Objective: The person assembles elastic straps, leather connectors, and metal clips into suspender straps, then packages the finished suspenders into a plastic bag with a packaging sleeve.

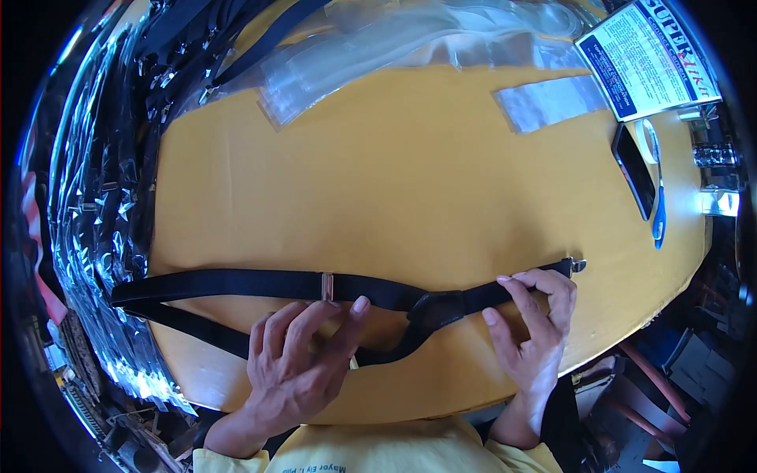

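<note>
Black elastic suspenders (371,290) lie across the yellow tabletop, with a metal slider (327,287) on the upper strap, a dark joining patch (436,310) and a metal clip (578,266) at the right end. My left hand (303,355) rests over the lower strap below the slider, fingers apart and bent, its thumb pointing up between the straps. At the right, my right hand (536,323) touches the single strap near the clip with its fingertips, the thumb spread below the strap's edge.
Plastic-wrapped black straps with metal clips (110,205) pile along the left of the table (355,158). Clear plastic sleeves (378,47) lie at the back. A small plastic packet (552,102), a printed box (650,59), a phone (633,169) and a blue-handled tool (659,217) are at the right.
</note>
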`<state>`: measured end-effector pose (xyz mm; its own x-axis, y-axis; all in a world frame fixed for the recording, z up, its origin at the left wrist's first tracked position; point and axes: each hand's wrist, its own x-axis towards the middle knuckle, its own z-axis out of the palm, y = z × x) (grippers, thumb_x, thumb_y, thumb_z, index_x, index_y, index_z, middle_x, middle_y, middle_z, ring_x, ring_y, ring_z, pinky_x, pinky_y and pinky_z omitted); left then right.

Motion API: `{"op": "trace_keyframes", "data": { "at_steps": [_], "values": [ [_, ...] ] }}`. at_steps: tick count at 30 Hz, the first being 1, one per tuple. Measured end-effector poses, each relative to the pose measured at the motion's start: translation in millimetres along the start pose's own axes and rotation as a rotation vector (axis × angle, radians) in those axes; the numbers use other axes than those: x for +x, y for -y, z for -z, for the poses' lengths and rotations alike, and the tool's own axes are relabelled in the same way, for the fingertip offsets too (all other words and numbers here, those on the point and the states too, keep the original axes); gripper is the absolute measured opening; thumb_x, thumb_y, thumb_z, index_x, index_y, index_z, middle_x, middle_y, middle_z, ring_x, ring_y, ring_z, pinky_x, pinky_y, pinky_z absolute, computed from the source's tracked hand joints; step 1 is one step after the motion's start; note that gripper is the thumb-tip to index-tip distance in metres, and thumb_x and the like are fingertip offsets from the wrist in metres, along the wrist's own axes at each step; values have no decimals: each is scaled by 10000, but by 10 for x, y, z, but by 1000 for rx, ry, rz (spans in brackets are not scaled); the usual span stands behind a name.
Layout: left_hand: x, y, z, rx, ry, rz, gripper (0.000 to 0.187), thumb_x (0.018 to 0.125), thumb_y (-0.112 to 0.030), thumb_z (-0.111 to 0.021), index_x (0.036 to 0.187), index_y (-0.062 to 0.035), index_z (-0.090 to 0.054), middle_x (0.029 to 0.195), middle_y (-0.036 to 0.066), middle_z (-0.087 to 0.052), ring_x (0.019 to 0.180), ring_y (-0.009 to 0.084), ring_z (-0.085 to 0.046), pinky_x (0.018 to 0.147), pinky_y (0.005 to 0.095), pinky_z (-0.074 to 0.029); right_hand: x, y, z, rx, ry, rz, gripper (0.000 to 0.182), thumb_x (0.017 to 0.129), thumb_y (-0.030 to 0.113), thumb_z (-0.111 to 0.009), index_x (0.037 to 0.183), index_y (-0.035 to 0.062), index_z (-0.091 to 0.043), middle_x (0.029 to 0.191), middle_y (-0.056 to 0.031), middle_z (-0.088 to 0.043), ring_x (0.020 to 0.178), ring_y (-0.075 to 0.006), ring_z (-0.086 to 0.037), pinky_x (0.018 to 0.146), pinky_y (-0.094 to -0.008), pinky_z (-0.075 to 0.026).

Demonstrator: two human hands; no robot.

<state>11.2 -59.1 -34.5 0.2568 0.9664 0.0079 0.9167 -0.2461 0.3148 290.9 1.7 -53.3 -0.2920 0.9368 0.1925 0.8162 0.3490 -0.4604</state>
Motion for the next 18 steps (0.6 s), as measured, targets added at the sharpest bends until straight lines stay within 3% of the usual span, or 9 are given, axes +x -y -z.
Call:
{"op": "trace_keyframes", "data": {
  "at_steps": [18],
  "values": [
    [-5,3,-8,-10,-22,12,583,783,-139,-755,1351,-222,-658,1202,-16,-561,1090,227,-540,904,394,-410,-7,-9,-1,20,0,-10,409,711,145,-849,1107,98,-758,1136,-51,-597,1090,-285,-536,936,-436,-435]
  ]
}}
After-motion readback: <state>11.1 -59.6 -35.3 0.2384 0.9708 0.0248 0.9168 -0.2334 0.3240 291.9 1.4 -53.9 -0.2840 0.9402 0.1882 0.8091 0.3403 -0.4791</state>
